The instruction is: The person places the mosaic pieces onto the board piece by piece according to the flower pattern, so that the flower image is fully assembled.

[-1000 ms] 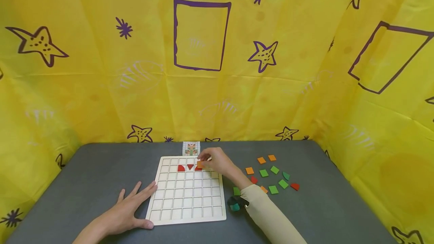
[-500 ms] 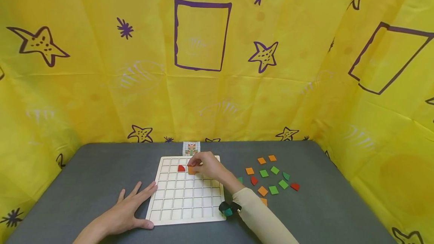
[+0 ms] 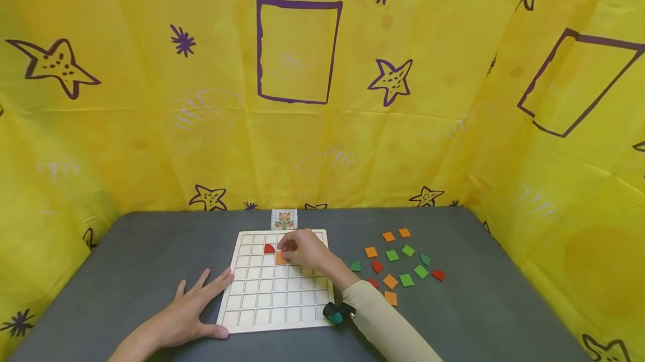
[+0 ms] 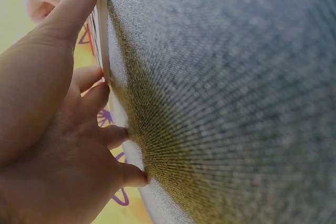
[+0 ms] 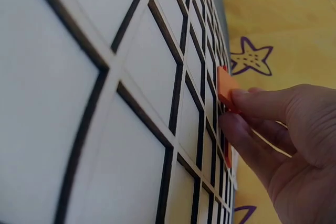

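A white gridded board (image 3: 277,300) lies on the grey table. Spread along its left edge, my left hand (image 3: 183,314) touches it with fingertips and thumb; the left wrist view shows the fingers (image 4: 118,136) extended. Over the upper middle of the board, my right hand (image 3: 308,253) pinches an orange square tile (image 3: 281,258) between thumb and fingers. That tile (image 5: 227,85) stands tilted against the grid in the right wrist view; whether it is seated in a cell, I cannot tell. A red quarter-round tile (image 3: 269,248) sits in a cell just up and left. My right hand covers the cells behind it.
Loose tiles lie right of the board: orange squares (image 3: 390,282), green squares (image 3: 406,280), red pieces (image 3: 438,276) and dark green pieces (image 3: 425,259). A small pattern card (image 3: 284,219) lies beyond the board's far edge. Yellow cloth (image 3: 322,149) hangs behind and at both sides.
Holding the orange square tile, my right hand has moved left and slightly nearer across the board, away from the red tile on the right. My left hand stays put.
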`<state>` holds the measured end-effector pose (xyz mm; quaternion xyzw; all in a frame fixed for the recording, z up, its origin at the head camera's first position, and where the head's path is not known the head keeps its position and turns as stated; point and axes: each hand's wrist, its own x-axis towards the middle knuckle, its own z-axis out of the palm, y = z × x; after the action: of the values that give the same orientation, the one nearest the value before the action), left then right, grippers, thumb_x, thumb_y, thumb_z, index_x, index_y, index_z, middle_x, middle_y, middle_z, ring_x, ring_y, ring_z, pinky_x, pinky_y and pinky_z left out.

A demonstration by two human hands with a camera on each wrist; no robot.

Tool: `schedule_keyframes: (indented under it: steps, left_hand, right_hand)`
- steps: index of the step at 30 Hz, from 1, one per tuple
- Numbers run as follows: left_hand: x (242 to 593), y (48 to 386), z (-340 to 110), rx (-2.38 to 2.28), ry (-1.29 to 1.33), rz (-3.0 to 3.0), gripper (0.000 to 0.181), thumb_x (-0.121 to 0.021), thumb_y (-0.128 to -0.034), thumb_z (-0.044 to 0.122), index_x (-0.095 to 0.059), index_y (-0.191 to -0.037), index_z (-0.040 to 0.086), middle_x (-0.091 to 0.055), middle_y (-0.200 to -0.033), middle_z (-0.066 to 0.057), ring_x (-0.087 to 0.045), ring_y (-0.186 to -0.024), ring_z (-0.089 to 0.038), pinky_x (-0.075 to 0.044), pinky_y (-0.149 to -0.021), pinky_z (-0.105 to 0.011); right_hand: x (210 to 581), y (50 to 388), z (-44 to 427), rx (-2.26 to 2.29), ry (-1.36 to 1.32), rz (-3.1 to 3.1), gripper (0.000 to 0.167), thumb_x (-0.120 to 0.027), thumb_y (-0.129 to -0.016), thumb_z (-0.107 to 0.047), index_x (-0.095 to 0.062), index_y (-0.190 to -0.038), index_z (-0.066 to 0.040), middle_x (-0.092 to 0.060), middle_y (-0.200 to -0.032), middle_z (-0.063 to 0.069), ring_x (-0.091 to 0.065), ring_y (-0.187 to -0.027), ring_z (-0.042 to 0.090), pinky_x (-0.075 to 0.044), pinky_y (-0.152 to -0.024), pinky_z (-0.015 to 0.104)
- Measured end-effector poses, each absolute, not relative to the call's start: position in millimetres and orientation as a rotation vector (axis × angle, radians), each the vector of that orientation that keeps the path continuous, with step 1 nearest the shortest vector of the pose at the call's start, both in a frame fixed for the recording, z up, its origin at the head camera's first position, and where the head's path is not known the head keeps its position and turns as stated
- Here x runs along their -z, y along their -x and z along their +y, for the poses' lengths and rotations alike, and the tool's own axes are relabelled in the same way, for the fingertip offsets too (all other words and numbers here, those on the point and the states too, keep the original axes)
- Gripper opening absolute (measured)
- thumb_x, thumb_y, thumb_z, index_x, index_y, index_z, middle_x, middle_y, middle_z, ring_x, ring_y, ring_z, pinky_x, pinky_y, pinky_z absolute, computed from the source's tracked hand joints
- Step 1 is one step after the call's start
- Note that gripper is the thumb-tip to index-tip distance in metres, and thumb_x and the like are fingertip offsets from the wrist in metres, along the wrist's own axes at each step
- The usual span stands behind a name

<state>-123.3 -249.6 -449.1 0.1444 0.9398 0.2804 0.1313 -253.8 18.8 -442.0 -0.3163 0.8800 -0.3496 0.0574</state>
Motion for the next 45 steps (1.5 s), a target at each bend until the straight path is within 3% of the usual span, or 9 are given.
schedule_keyframes:
  steps: [10, 15, 20, 27, 33, 45]
  left_hand:
    - [448.0, 125.7, -249.2, -0.813, -0.413, 2.716, 0.11, -0.084, -0.062, 0.053, -0.036, -0.152, 0.012, -0.027, -0.159, -0.016, -0.006, -0.14, -0.059, 0.005, -0.096, -0.081]
    - [447.5, 125.8, -248.7, -0.811, -0.41, 2.713, 0.11, -0.084, -0.0618, 0.053, -0.036, -0.152, 0.012, -0.027, -0.159, -0.016, -0.006, -0.14, -0.059, 0.005, -0.096, -0.081]
    - [448.6, 126.7, -248.5, -0.814, -0.417, 2.714, 0.11, -0.084, -0.0614, 0.053, -0.036, -0.152, 0.011, -0.028, -0.159, -0.016, -0.007, -0.14, -0.06, 0.004, -0.095, -0.081]
    - [449.9, 125.9, -249.4, -0.825, -0.42, 2.719, 0.111, -0.084, -0.0607, 0.053, -0.037, -0.152, 0.011, -0.028, -0.158, -0.016, -0.007, -0.14, -0.059, 0.005, -0.096, -0.08]
    - [450.5, 124.4, -250.6, -0.832, -0.432, 2.729, 0.111, -0.085, -0.0606, 0.053, -0.037, -0.152, 0.011, -0.029, -0.158, -0.016, -0.007, -0.14, -0.059, 0.005, -0.096, -0.08]
    - [450.3, 124.0, -249.8, -0.837, -0.46, 2.738, 0.111, -0.084, -0.0606, 0.053, -0.037, -0.151, 0.011, -0.029, -0.158, -0.016, -0.007, -0.139, -0.06, 0.004, -0.095, -0.081]
  right_hand:
    - [433.8, 250.4, 14.4, 0.784, 1.088, 2.75, 0.02, -0.07, -0.091, -0.016, -0.077, -0.109, -0.024, -0.072, -0.101, -0.013, -0.055, -0.071, -0.002, -0.043, -0.063, 0.015]
    - [433.4, 251.2, 12.1, 0.722, 1.083, 2.738, 0.024, -0.068, -0.093, -0.015, -0.074, -0.115, -0.023, -0.072, -0.107, -0.011, -0.049, -0.065, 0.002, -0.037, -0.057, 0.017]
    - [433.8, 250.8, 12.8, 0.715, 1.064, 2.737, 0.025, -0.066, -0.094, -0.014, -0.074, -0.116, -0.023, -0.071, -0.103, -0.011, -0.051, -0.067, 0.003, -0.04, -0.059, 0.018]
    - [435.8, 249.6, 12.9, 0.786, 1.052, 2.776, 0.017, -0.071, -0.09, -0.014, -0.076, -0.106, -0.019, -0.072, -0.091, -0.011, -0.06, -0.078, -0.001, -0.046, -0.069, 0.016]
    - [437.5, 247.7, 12.9, 0.946, 0.98, 2.777, 0.009, -0.076, -0.085, -0.01, -0.075, -0.093, -0.014, -0.071, -0.079, -0.009, -0.061, -0.071, -0.002, -0.048, -0.069, 0.015]
    - [444.2, 246.0, 12.5, 0.991, 1.011, 2.806, 0.011, -0.076, -0.082, -0.001, -0.075, -0.089, -0.01, -0.072, -0.08, -0.004, -0.064, -0.074, 0.0, -0.048, -0.07, 0.013]
